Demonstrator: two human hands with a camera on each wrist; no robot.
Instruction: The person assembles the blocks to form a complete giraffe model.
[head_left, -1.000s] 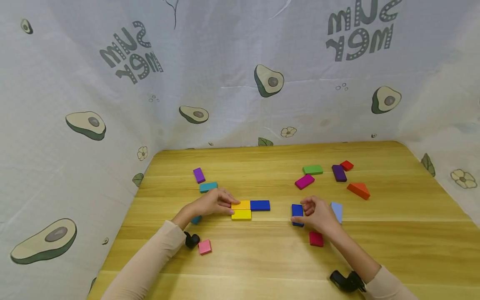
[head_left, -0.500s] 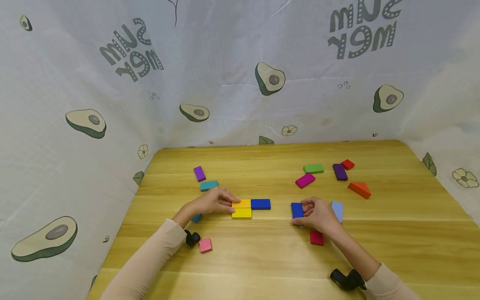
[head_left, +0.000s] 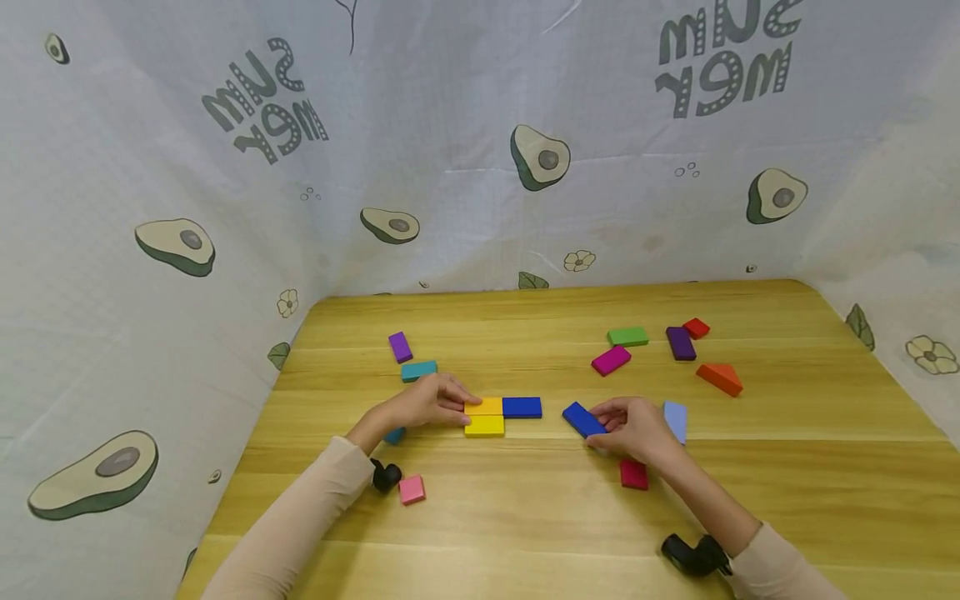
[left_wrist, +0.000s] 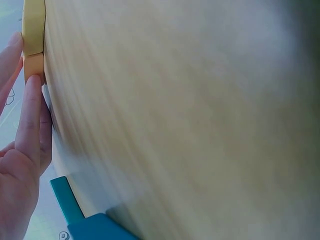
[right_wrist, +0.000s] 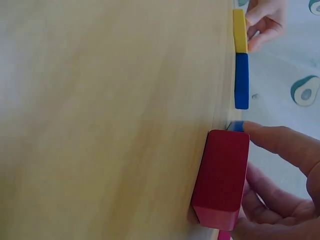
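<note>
In the head view my left hand (head_left: 427, 403) holds the orange-yellow block (head_left: 489, 406) at its left end with thumb and fingertips. A yellow block (head_left: 484, 427) lies flush along its near side, and a blue block (head_left: 522, 407) continues to the right. My right hand (head_left: 637, 427) pinches a second blue block (head_left: 582, 418), turned diagonally, a short gap right of the group. The right wrist view shows only a sliver of that held block (right_wrist: 236, 126), behind the crimson block (right_wrist: 222, 170). Thumb and finger touch the yellow and orange blocks in the left wrist view.
On the wooden table (head_left: 510, 517), teal blocks (head_left: 418, 371), a violet block (head_left: 401, 347) and a pink square (head_left: 412, 490) lie left. Green (head_left: 627, 337), magenta (head_left: 611, 361), dark purple (head_left: 681, 343), red (head_left: 697, 327), orange triangular (head_left: 720, 377) and light blue (head_left: 675, 421) blocks lie right.
The right hand has turned the blue block from upright to diagonal and brought it slightly left, towards the group. My left hand stays at the orange-yellow block.
</note>
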